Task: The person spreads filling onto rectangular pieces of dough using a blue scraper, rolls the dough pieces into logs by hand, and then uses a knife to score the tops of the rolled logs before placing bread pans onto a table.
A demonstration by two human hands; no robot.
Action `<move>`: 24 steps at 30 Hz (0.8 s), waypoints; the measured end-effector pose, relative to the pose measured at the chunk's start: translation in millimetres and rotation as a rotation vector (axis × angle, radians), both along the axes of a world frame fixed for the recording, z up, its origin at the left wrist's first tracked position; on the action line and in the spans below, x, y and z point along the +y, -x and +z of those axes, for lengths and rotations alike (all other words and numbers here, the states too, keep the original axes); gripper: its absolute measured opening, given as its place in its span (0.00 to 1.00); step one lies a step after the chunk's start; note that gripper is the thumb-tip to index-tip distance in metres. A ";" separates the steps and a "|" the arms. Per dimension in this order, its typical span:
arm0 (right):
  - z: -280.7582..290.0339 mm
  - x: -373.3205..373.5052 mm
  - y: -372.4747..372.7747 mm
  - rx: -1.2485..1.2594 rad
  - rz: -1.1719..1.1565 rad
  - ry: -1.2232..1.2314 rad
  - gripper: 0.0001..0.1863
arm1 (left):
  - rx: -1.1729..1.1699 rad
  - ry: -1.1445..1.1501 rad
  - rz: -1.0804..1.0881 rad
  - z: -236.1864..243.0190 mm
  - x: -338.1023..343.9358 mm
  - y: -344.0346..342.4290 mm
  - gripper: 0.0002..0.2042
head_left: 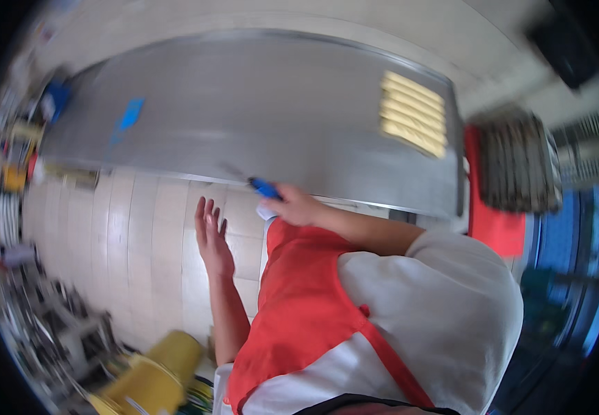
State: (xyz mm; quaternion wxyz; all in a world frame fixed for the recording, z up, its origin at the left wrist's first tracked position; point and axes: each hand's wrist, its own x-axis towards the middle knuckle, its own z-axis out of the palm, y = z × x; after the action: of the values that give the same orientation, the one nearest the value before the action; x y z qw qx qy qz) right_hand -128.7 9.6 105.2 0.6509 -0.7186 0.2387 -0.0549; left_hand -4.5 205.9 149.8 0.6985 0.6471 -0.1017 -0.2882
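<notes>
My right hand [297, 206] is closed around the blue handle of a small tool [263, 187] at the near edge of a steel table [258, 104]. The tool's thin grey tip points left and is smeared by motion, so its exact kind does not show. To the left, my left hand [212, 238] hangs in the air over the tiled floor, its fingers apart and nothing in it. Several pale yellow strips, like dough, lie side by side in a block [413, 114] on the table's right end, away from both hands.
A blue strip [131, 114] lies on the table's left part. Stacked dark trays [517, 162] stand beyond the right end, next to a red surface [496, 228]. Yellow bins [154, 380] and a metal rack [64, 325] are at lower left. Tiled floor [140, 242] runs below the table.
</notes>
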 end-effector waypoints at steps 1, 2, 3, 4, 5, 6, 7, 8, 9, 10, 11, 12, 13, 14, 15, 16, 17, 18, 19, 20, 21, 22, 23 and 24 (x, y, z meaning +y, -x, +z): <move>-2.3 -2.3 -21.7 0.027 0.001 -0.199 0.23 | -0.040 -0.023 0.095 -8.8 24.9 -35.1 0.31; -4.9 -5.9 -45.9 0.073 0.010 -0.395 0.28 | -0.078 -0.079 0.128 -26.4 54.6 -71.5 0.28; -11.5 -9.2 -71.1 0.054 0.036 -0.365 0.31 | -0.111 -0.135 0.160 -54.1 83.9 -105.3 0.26; -18.4 -10.2 -101.2 0.027 0.052 -0.339 0.34 | -0.131 -0.172 0.228 -88.7 109.5 -135.1 0.21; -22.8 -4.4 -140.2 0.028 0.015 -0.307 0.37 | -0.184 -0.289 0.244 -125.3 143.8 -162.4 0.20; -27.0 1.9 -175.9 0.033 -0.038 -0.273 0.40 | -0.169 -0.443 0.257 -155.7 172.8 -179.4 0.19; -31.1 12.7 -218.8 0.036 -0.005 -0.281 0.40 | -0.095 -0.634 0.268 -207.5 223.2 -192.5 0.20; -30.6 27.7 -268.2 0.027 0.031 -0.289 0.41 | -0.120 -0.886 0.267 -243.0 281.0 -188.4 0.20; -23.9 50.5 -327.2 0.005 0.079 -0.312 0.41 | -0.030 -1.176 0.251 -274.4 352.6 -162.3 0.23; -15.7 66.6 -383.4 -0.061 0.145 -0.316 0.41 | 0.169 -1.239 0.250 -293.0 401.5 -130.1 0.22; -3.6 105.4 -432.6 -0.104 0.231 -0.375 0.41 | 0.337 -1.554 -0.142 -292.9 468.2 -90.3 0.20; 4.2 115.4 -469.7 -0.127 0.249 -0.332 0.40 | 0.575 -1.521 -0.164 -302.6 463.5 -72.2 0.16; 19.8 142.0 -515.3 -0.150 0.303 -0.326 0.40 | 0.526 -1.426 -0.254 -284.0 487.8 -71.3 0.16; 31.6 157.5 -555.3 -0.160 0.365 -0.317 0.40 | 0.465 -1.277 0.104 -277.1 490.8 -47.4 0.16; 42.3 173.1 -592.2 -0.173 0.425 -0.310 0.39 | 0.398 -1.114 0.455 -268.2 489.0 -35.4 0.16; 55.1 198.6 -629.4 -0.171 0.496 -0.304 0.38 | 0.534 -0.930 0.722 -255.4 485.1 -35.5 0.17; 68.0 222.0 -667.5 -0.175 0.571 -0.294 0.36 | 0.659 -0.719 0.983 -248.4 473.9 -42.9 0.17; 77.6 248.1 -702.1 -0.178 0.648 -0.304 0.34 | 0.695 -0.684 1.129 -247.1 471.7 -45.7 0.18; 85.5 277.8 -731.9 -0.156 0.693 -0.390 0.32 | 0.736 -0.650 1.278 -249.6 467.4 -39.1 0.18; 89.7 306.9 -760.5 -0.129 0.730 -0.477 0.29 | 0.798 -0.606 1.350 -258.3 458.0 -43.3 0.17; 88.5 335.2 -788.9 -0.094 0.763 -0.571 0.26 | 0.860 -0.568 1.420 -267.3 449.4 -47.3 0.16; 84.1 359.2 -815.9 -0.043 0.780 -0.679 0.24 | 0.916 -0.530 1.483 -276.7 443.2 -57.4 0.16; 78.3 390.3 -837.4 0.014 0.817 -0.786 0.22 | 0.967 -0.688 1.112 -294.0 427.6 -77.1 0.15; 71.4 410.0 -862.1 0.063 0.826 -0.867 0.20 | 0.918 -0.821 0.716 -303.0 420.1 -116.0 0.15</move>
State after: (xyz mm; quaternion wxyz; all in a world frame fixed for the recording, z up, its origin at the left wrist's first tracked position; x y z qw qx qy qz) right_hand 733.4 419.6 176.6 0.8447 -0.4223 -0.0403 0.3263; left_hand 111.6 626.0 -153.2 0.4224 0.6647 0.5386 -0.2994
